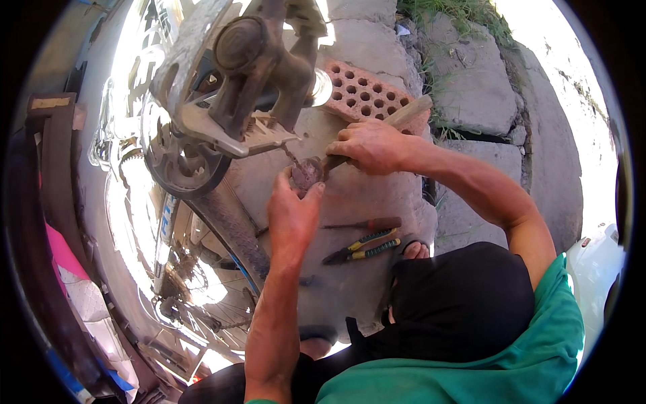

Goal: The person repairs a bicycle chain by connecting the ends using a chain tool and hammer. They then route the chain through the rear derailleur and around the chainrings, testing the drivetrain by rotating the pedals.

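Note:
My left hand [293, 212] is closed, fingertips and thumb around a rounded, dull pinkish-grey lump [307, 174] whose kind I cannot make out. A thin rod [292, 154] slants up from it towards a worn metal bicycle pedal [259, 133]. My right hand [370, 146] is wrapped round a wooden handle [412, 113] that sticks out to the upper right. The handle's other end [330, 162] meets or nearly meets the lump; whether they are one tool is unclear. The bicycle's chainring [185, 176] sits left of the pedal.
A red perforated brick [363, 91] lies beyond my right hand. On the concrete nearer me are a screwdriver [383, 223] and pliers [363, 250] with green-and-yellow handles. The bicycle's tyre [232, 232] and rear derailleur [176, 308] fill the left side. Grass [464, 17] edges the slabs.

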Tool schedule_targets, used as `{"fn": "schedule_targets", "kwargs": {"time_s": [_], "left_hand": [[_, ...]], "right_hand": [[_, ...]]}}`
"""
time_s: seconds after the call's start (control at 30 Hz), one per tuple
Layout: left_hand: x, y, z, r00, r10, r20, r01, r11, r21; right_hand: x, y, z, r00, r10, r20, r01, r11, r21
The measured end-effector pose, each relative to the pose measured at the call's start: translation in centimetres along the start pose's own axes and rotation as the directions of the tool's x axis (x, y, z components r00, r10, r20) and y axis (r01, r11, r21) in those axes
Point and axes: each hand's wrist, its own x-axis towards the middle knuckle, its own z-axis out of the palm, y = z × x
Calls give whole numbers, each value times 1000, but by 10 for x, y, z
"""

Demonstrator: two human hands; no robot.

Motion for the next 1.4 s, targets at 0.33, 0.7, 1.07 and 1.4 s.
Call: {"fn": "schedule_targets", "kwargs": {"time_s": [0.33,0.7,1.07,1.4], "left_hand": [[2,-6,-3,998,-17,58,22,996,-90],[3,-5,-2,997,-47,56,51,996,-68],[-35,-20,-14,978,208,-32,-191,943,271],[-68,-6,3,979,200,25,-197,976,-98]], "right_hand": [[11,-13,-11,989,-15,-146,62,946,318],[52,-40,-41,991,121,-54,-39,656,754],[48,-30,-26,979,201,45,-126,413,902],[47,-8,-30,992,103,71,-97,284,954]]}}
